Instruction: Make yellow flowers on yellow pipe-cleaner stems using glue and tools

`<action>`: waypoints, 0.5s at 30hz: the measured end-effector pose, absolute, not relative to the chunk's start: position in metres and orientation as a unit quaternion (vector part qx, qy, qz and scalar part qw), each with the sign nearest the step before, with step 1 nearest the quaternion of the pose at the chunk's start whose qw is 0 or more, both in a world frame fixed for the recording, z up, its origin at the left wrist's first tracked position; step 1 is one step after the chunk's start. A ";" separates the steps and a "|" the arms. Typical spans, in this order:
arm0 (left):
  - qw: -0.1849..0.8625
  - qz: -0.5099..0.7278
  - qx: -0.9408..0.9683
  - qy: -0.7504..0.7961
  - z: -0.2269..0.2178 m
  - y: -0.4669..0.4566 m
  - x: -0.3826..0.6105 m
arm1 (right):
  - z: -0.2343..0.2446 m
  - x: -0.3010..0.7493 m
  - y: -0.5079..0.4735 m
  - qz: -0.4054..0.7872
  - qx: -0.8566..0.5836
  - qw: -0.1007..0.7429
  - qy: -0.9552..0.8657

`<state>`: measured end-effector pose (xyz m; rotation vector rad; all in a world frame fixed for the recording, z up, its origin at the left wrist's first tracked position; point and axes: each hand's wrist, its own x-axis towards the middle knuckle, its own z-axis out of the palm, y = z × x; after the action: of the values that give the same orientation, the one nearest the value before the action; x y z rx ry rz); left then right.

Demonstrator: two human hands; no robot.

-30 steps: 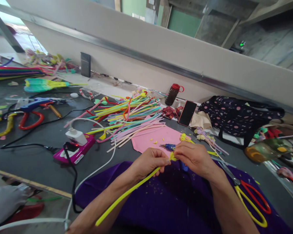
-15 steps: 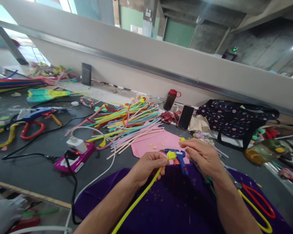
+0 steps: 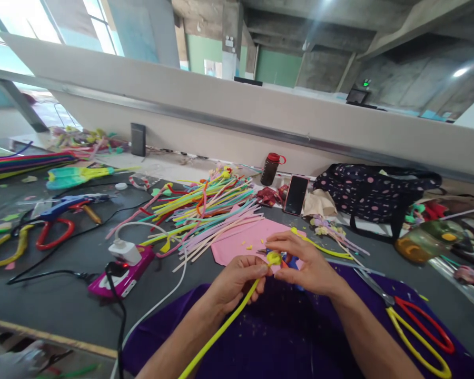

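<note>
My left hand [image 3: 240, 279] pinches a yellow pipe cleaner stem [image 3: 221, 333] just under its small yellow flower head [image 3: 274, 258]; the stem slants down toward me. Close on the right, my right hand [image 3: 310, 266] has its fingers and thumb spread around the flower head; whether they touch it I cannot tell. Behind that hand lies a blue glue gun, mostly covered, with its metal nozzle [image 3: 261, 251] showing over the pink sheet [image 3: 233, 242]. Another yellow pipe cleaner piece [image 3: 327, 250] rests on the table past my right hand.
A pile of coloured pipe cleaners [image 3: 205, 205] spreads left of centre. Big scissors [image 3: 414, 321] lie at right on the purple cloth [image 3: 268, 337]. A magenta power strip [image 3: 122, 273] with cables stands left. Behind are a bottle [image 3: 270, 169], a phone [image 3: 296, 195] and a bag [image 3: 371, 195].
My right hand has let go of a yellow pipe cleaner piece, which now lies on the table, and moved left to the flower head with its fingers opened. The left hand keeps its pinch.
</note>
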<state>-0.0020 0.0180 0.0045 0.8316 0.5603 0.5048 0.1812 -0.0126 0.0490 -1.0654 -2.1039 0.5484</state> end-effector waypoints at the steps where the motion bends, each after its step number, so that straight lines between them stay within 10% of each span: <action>1: 0.849 0.234 0.392 0.265 0.005 0.018 -0.002 | 0.049 0.181 -0.013 0.211 -0.408 0.350 -0.817; 15: 0.849 0.225 0.398 0.265 0.002 0.018 -0.001 | 0.050 0.179 -0.013 0.220 -0.401 0.343 -0.820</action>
<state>-0.0014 0.0178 0.0017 0.8381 0.5586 0.4742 0.1786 -0.0130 0.0498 -1.0419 -2.1324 0.5727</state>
